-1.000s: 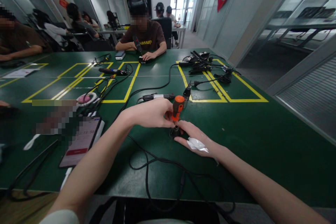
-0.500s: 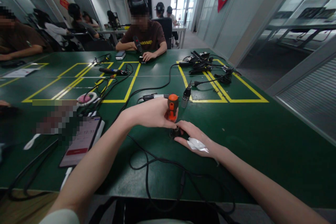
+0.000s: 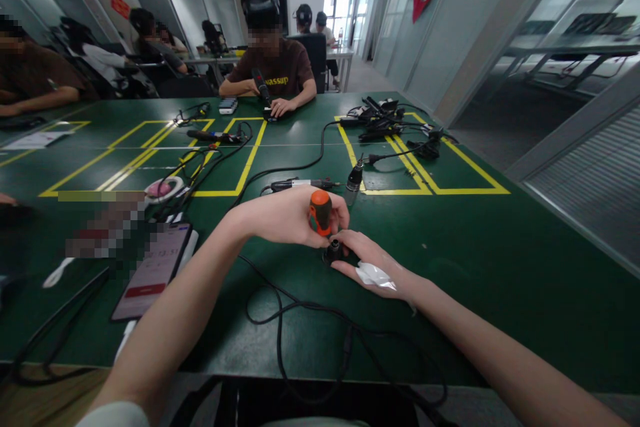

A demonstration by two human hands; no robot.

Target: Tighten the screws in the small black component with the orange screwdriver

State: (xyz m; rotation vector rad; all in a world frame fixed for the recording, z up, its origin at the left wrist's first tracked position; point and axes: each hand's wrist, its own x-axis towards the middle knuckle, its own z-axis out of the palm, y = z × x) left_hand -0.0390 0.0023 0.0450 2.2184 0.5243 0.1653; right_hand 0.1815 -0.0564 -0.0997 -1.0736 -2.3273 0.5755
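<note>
My left hand (image 3: 283, 215) is curled around a screwdriver (image 3: 321, 213) with an orange and dark grey handle, held nearly upright. Its lower end is hidden. Just below it stands a small black part (image 3: 333, 252) with a round, hollow-looking top and a wider base. My right hand (image 3: 367, 255), with a white patch taped near the thumb, grips that part from the right against the table. Beyond my hands a pen-shaped corded tool (image 3: 305, 184) with a metal tip lies flat. Beside it is a dark cylinder (image 3: 355, 177) with a pointed top.
A phone (image 3: 153, 273) and cables lie on the left. A loose black cable (image 3: 300, 303) loops in front of my hands. Several black tools (image 3: 377, 121) are heaped at the back right of the green table (image 3: 500, 267). Across from me a co-worker (image 3: 275, 67) handles a tool.
The screwdriver has shifted slightly left and tilted, and its handle shows apart from the black part's top. My left fingers have spread a little to the right. My right hand stays put.
</note>
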